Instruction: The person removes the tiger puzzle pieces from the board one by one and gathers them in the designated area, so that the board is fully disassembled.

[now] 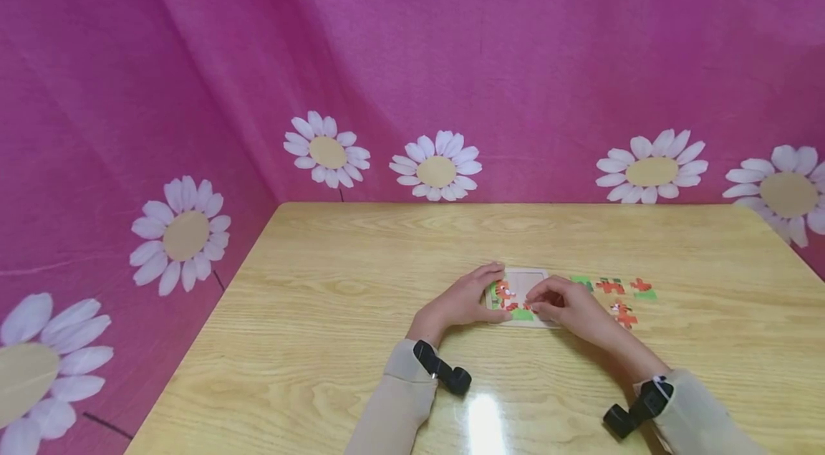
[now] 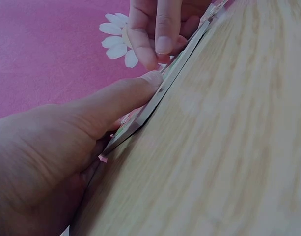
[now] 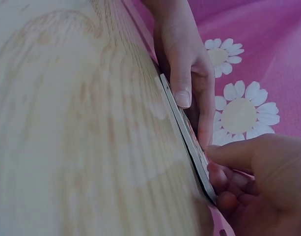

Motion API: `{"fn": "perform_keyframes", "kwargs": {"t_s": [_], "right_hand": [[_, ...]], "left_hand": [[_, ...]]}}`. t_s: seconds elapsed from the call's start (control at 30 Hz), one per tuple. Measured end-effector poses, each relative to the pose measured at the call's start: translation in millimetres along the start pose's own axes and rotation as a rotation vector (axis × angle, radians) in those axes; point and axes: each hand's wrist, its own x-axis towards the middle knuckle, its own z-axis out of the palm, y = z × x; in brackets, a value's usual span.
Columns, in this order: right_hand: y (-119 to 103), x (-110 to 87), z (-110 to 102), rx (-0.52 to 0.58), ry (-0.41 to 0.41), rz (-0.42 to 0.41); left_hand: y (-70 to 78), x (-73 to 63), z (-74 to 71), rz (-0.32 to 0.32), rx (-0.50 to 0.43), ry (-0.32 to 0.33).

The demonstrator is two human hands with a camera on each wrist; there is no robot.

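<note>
A shallow jigsaw puzzle tray with a pale rim lies flat on the table, its left and near parts filled with orange, white and green puzzle pieces. My left hand grips the tray from its left side, thumb on the near rim and fingers round to the far edge. Over the tray's right half, my right hand has thumb and index finger together, pinching a small orange-red puzzle piece mostly hidden by the fingertips. In the right wrist view, its other fingers curl beside the tray's edge.
To the right of the tray lie several loose pieces: a green one, an orange striped one, an orange and green one and an orange and white one. A pink flowered curtain hangs behind the wooden table.
</note>
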Motion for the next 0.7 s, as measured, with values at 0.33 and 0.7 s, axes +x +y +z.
{"fn": "perform_keyframes", "kwargs": {"t_s": [0.33,0.7], "right_hand": [[-4,0.1,1,-0.047,-0.036,-0.020],[-11,6.3,-2,-0.055,-0.157,0.025]], "left_hand": [[0.4,-1.5,1.1,-0.009,-0.023,0.003],[-1.6,-0.3,1.7,0.003,0.001,0.018]]}}
